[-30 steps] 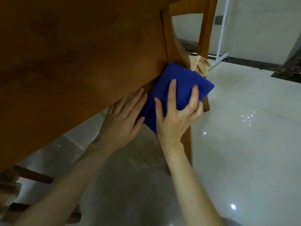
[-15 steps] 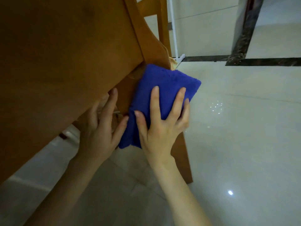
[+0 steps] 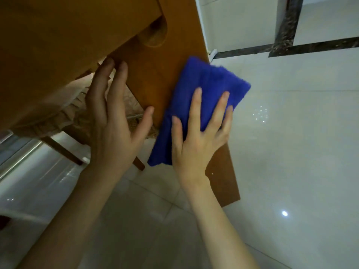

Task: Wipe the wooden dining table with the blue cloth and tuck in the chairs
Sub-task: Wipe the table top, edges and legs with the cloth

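Blue cloth (image 3: 209, 90), pressed flat on the chair back (image 3: 155, 74) by my right hand (image 3: 196, 144), fingers straight; it has slid to the panel's outer edge. My left hand (image 3: 112, 129), fingers extended, now braces the chair below the counter (image 3: 58, 45): tucking-in probably begun

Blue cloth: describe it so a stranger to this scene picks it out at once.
From the wooden table filling the upper left, follow the slanting wooden board down toward the pale floor. Against that board's right edge the right hand presses a folded blue cloth with spread fingers. Nothing else is blue; around it is brown wood and pale tile.
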